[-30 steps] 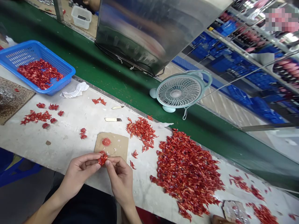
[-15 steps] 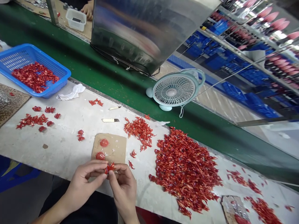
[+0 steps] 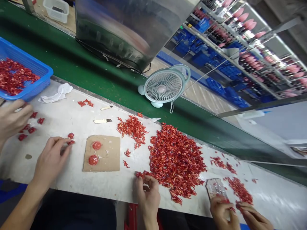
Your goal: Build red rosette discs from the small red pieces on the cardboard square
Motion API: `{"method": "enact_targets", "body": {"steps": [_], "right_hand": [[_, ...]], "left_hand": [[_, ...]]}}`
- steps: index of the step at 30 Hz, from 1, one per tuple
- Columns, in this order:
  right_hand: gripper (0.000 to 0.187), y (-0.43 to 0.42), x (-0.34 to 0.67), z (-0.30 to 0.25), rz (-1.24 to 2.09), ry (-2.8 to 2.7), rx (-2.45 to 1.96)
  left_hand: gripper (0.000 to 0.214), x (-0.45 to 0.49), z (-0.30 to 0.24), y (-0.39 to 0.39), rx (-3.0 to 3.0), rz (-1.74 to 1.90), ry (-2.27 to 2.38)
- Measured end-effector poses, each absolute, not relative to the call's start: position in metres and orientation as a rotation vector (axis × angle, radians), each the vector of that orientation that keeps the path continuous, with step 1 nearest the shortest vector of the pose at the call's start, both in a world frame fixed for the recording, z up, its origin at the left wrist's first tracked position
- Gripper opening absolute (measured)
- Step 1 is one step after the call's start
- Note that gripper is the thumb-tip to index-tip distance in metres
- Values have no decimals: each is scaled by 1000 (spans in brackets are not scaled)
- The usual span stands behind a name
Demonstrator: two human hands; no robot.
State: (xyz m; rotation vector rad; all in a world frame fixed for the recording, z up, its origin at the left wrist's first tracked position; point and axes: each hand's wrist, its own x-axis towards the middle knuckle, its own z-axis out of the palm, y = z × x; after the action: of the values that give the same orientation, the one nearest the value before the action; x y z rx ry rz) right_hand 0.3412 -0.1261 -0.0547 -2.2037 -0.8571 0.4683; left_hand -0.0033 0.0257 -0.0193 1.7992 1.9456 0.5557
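My left hand (image 3: pixel 51 161) is open, its fingertips beside two small red curled pieces (image 3: pixel 70 139) on the white table. My right hand (image 3: pixel 148 197) rests at the edge of a large pile of glossy red curled strips (image 3: pixel 176 161), its fingers touching strips; whether it holds any is unclear. Between my hands lies a cardboard square (image 3: pixel 102 154) carrying two round red rosettes (image 3: pixel 95 152). A smaller heap of red strips (image 3: pixel 131 129) lies beyond it.
A co-worker's hand (image 3: pixel 13 119) reaches beside a blue plastic basket (image 3: pixel 35 65) of red pieces. Another person's hands (image 3: pixel 236 212) work at lower right near a clear plastic sheet (image 3: pixel 216 188). Behind lie two blades (image 3: pixel 102 121), a white cloth (image 3: pixel 56 94), a green belt (image 3: pixel 72 64) and a fan (image 3: pixel 164 86).
My hands have moved apart: the red piece they held together is no longer visible, the left went to the small pieces and the right to the pile. The view swung, and a co-worker's hand appeared.
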Motion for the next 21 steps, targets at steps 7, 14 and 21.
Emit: {"method": "enact_targets", "body": {"steps": [7, 14, 21], "right_hand": [[20, -110, 348, -36, 228, -1102, -2144], [24, -79, 320, -35, 589, -1558, -1935], [30, -78, 328, -38, 595, -1744, -1856]], "left_hand": [[25, -1, -9, 25, 1893, 433, 1907], [25, 2, -11, 28, 1846, 554, 1833], [33, -19, -15, 14, 1227, 809, 1549]]}}
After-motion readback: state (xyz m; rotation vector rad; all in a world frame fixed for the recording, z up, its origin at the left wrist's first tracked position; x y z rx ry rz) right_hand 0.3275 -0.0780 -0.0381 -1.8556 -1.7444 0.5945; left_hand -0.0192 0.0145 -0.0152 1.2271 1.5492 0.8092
